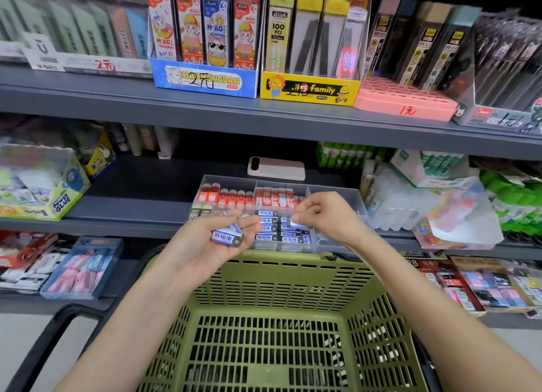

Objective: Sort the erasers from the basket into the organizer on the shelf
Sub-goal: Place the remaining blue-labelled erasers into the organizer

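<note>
My left hand (202, 246) cups spare blue erasers (227, 236), fingers loosely curled, as a ready supply over the basket (293, 258). My right hand (325, 215) pinches a single eraser (296, 222) above the organizer (337, 195) at the shelf (132, 224) front edge, matching its blue row.

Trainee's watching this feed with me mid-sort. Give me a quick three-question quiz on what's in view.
1. True or false: the left hand holds blue-sleeved erasers.
2. The right hand pinches a single eraser above: A) the basket floor, B) the organizer, C) the top shelf.
3. Fill in: the back-left erasers in the organizer have ___ sleeves.
Key: 1 true; 2 B; 3 red.
</note>
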`<action>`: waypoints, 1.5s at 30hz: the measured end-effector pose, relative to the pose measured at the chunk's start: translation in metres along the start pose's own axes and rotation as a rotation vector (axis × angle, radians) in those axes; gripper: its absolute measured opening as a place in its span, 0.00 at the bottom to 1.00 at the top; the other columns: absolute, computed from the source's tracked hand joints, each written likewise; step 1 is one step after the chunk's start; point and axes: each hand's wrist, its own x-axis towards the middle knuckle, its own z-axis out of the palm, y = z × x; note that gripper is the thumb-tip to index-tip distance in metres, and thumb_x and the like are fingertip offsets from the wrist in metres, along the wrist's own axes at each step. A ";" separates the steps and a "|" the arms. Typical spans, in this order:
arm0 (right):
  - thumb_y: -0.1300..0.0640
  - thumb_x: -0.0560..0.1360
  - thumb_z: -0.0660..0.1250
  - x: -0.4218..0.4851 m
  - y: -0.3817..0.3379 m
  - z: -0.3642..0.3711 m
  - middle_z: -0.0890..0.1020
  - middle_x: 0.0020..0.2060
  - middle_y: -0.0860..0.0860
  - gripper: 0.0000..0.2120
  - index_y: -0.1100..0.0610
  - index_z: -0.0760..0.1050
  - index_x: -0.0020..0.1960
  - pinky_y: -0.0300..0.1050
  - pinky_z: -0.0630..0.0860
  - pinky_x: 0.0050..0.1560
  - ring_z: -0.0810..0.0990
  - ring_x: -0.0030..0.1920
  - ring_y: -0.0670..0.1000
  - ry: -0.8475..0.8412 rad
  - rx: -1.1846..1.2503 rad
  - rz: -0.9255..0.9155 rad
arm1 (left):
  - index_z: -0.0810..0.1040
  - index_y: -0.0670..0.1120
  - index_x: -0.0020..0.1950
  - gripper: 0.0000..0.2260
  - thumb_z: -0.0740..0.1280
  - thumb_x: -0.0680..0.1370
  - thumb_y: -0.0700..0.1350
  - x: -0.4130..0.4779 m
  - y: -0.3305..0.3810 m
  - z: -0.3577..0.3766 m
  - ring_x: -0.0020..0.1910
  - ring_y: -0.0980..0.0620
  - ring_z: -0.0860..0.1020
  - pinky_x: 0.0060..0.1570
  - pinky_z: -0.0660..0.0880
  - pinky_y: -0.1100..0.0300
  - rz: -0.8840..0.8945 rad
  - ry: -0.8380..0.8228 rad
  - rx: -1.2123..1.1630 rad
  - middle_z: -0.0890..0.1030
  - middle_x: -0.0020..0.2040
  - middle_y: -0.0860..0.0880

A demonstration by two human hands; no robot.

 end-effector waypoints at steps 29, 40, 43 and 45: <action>0.58 0.77 0.65 -0.034 -0.022 0.017 0.83 0.43 0.52 0.06 0.60 0.78 0.48 0.40 0.75 0.45 0.79 0.45 0.49 0.036 0.697 -0.091 | 0.83 0.46 0.48 0.16 0.71 0.66 0.54 0.007 -0.018 0.024 0.35 0.51 0.82 0.27 0.72 0.65 0.101 -0.032 0.536 0.85 0.42 0.44; 0.64 0.73 0.70 0.010 0.001 -0.013 0.82 0.34 0.57 0.08 0.62 0.71 0.46 0.37 0.71 0.29 0.75 0.28 0.46 -0.004 0.478 0.051 | 0.77 0.35 0.54 0.16 0.59 0.70 0.25 0.010 0.001 0.002 0.52 0.39 0.80 0.50 0.76 0.50 0.027 0.000 0.148 0.79 0.53 0.35; 0.59 0.69 0.74 0.015 0.003 -0.008 0.83 0.32 0.48 0.04 0.56 0.80 0.37 0.38 0.72 0.36 0.76 0.31 0.40 0.000 0.104 0.010 | 0.73 0.35 0.57 0.11 0.59 0.77 0.28 0.009 0.001 -0.002 0.53 0.38 0.82 0.51 0.78 0.47 0.066 -0.022 0.213 0.81 0.53 0.34; 0.58 0.70 0.73 0.018 0.003 -0.002 0.81 0.33 0.43 0.03 0.55 0.83 0.38 0.37 0.70 0.38 0.76 0.33 0.37 0.002 -0.141 -0.045 | 0.73 0.36 0.59 0.10 0.62 0.78 0.36 0.010 0.000 -0.003 0.53 0.41 0.82 0.52 0.80 0.49 0.103 -0.034 0.293 0.82 0.53 0.36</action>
